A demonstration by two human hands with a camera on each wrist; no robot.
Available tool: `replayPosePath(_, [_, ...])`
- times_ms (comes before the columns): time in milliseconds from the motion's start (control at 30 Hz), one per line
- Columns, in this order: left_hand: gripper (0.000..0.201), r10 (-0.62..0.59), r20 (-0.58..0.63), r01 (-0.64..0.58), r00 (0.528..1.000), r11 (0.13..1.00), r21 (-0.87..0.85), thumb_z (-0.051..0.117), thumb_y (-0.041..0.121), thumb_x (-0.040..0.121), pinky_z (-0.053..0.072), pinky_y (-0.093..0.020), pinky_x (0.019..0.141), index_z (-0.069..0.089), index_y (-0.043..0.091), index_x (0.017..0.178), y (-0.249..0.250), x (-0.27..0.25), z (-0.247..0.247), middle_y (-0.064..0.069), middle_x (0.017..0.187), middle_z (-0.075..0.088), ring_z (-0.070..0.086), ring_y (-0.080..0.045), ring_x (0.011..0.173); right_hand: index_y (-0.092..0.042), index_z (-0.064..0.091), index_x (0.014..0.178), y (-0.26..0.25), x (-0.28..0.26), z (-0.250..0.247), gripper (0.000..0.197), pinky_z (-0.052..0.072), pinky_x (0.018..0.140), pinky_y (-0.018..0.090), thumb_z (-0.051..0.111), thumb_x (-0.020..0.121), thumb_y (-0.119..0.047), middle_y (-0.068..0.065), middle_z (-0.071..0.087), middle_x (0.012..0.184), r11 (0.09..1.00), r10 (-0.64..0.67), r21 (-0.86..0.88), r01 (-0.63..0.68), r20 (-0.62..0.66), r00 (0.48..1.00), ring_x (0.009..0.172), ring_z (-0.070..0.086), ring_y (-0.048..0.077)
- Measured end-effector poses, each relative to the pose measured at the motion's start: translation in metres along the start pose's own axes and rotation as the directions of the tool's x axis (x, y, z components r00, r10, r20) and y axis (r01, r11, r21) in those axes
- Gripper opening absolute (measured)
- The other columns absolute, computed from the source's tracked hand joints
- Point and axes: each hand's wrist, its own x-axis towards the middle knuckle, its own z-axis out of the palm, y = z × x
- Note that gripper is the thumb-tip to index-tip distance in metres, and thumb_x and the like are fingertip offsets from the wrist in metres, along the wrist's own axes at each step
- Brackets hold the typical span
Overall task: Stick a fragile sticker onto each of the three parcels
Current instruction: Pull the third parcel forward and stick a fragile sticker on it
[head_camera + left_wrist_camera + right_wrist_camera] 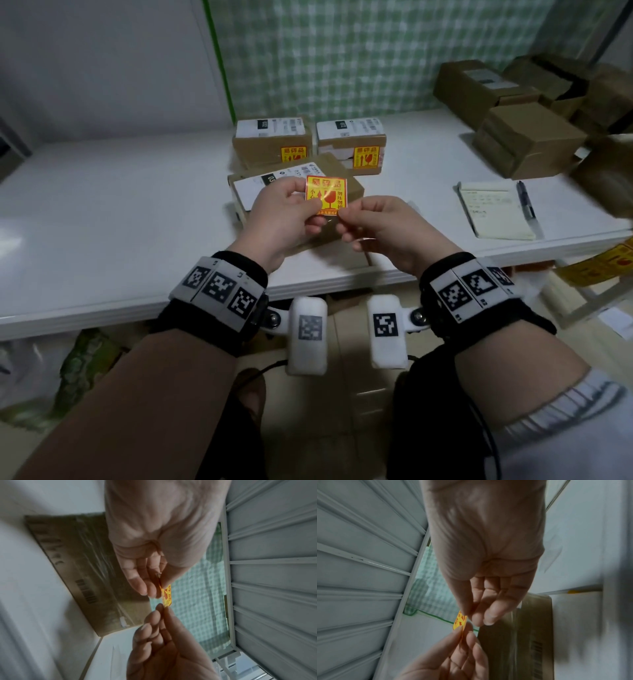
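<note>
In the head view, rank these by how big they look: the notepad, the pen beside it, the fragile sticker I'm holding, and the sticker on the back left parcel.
1. notepad
2. held fragile sticker, though nearer the camera
3. pen, long but thin, unsure against the held sticker
4. sticker on the back left parcel

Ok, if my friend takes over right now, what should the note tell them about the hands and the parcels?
Left hand: pinches the fragile sticker's left side.
Right hand: pinches its lower right corner, perhaps peeling the backing.
Both hold it above the nearest parcel on the white table.
Done: the back left parcel and back right parcel each show a fragile sticker on the front.
Left: stick this one onto the nearest parcel, which shows none yet.
</note>
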Motion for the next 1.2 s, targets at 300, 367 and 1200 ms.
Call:
replayPosePath(300, [0.016, 0.01, -0.033, -0.011, 0.999, 1.0, -0.011, 0.054, 0.002, 0.09, 0.05, -0.019, 0.057, 0.057, 0.012, 0.103, -0.01, -0.007, -0.005, -0.008, 0.084, 0.067, 0.059, -0.012, 0.062, -0.01, 0.062, 0.076, 0.009, -0.006, 0.009, 0.014, 0.049, 0.049, 0.018, 0.059, 0.089, -0.007, 0.002, 0.065, 0.063, 0.999, -0.008, 0.041, 0.01, -0.066, 0.998, 0.052, 0.057, 0.008])
replayPosePath(367, [0.015, 0.015, -0.034, -0.015, 0.999, 1.0, -0.01, 0.054, 0.002, 0.09, 0.05, -0.019, 0.056, 0.057, 0.014, 0.099, -0.011, -0.007, -0.005, -0.007, 0.083, 0.068, 0.059, -0.012, 0.063, -0.011, 0.063, 0.076, 0.01, -0.007, 0.01, 0.015, 0.049, 0.05, 0.018, 0.057, 0.089, -0.006, 0.001, 0.066, 0.061, 0.999, -0.006, 0.051, 0.01, -0.076, 0.997, 0.052, 0.057, 0.008])
replayPosePath(1200, [0.038, 0.052, -0.077, -0.053, 0.996, 0.998, -0.012, 0.065, 0.002, 0.083, 0.053, -0.029, 0.068, 0.048, 0.019, 0.114, -0.015, -0.013, -0.004, -0.009, 0.083, 0.068, 0.061, -0.016, 0.066, -0.013, 0.062, 0.073, 0.01, -0.013, 0.015, 0.018, 0.05, 0.055, 0.021, 0.055, 0.088, -0.005, -0.006, 0.062, 0.051, 0.997, -0.075, 0.008, 0.077, -0.155, 0.985, 0.055, 0.054, 0.01])
